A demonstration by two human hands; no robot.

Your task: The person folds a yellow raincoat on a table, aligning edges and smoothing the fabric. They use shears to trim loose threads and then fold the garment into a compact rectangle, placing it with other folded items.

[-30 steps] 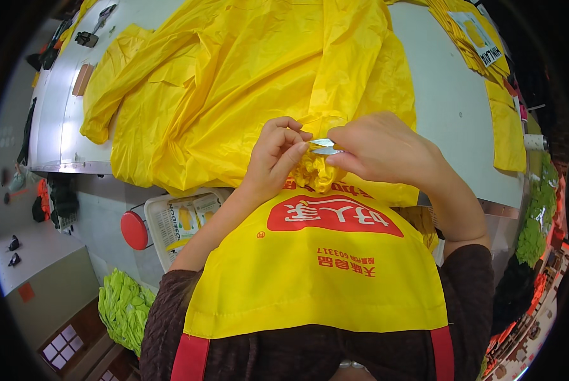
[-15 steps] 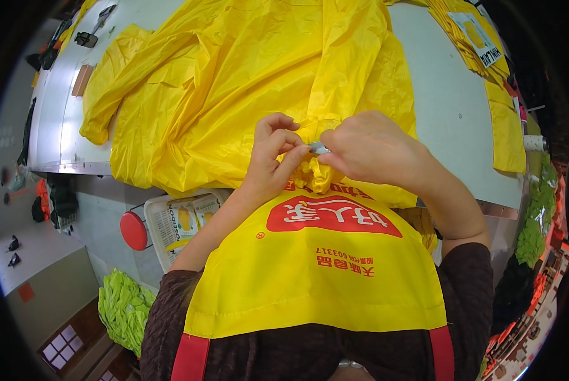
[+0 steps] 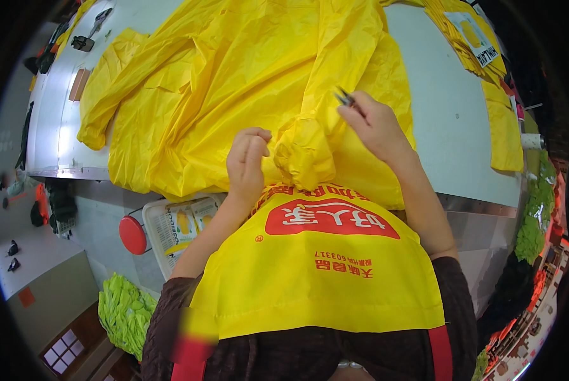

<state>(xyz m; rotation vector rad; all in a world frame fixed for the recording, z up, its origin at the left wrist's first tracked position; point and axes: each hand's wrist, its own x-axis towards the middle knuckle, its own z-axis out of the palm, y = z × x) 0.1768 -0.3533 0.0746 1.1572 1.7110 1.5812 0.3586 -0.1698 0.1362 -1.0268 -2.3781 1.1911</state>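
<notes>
A large yellow raincoat-like garment (image 3: pixel 233 82) of thin shiny fabric lies spread and creased over the table. Part of it is gathered into a puffy bunch (image 3: pixel 302 152) at the near edge, in front of my body. Just left of that bunch, my left hand (image 3: pixel 247 162) is closed with its fingers curled; what they pinch, if anything, is hidden. My right hand (image 3: pixel 376 130) is raised over the fabric to the right of the bunch. It grips small metal thread snips (image 3: pixel 344 98), whose dark tips point up and left.
A white table (image 3: pixel 433 82) bears the garment. At the right lie folded yellow pieces (image 3: pixel 503 127) and a printed packet (image 3: pixel 471 38). A brown block (image 3: pixel 79 84) and a black clip-like object (image 3: pixel 82 43) sit at the left. Below are a white basket (image 3: pixel 164 238) and a red round stool (image 3: pixel 132 231).
My hands have moved apart. The right hand lifted the snips up and right, away from the fabric; the left shifted slightly left and down. The gathered fabric now shows as a rounder bunch.
</notes>
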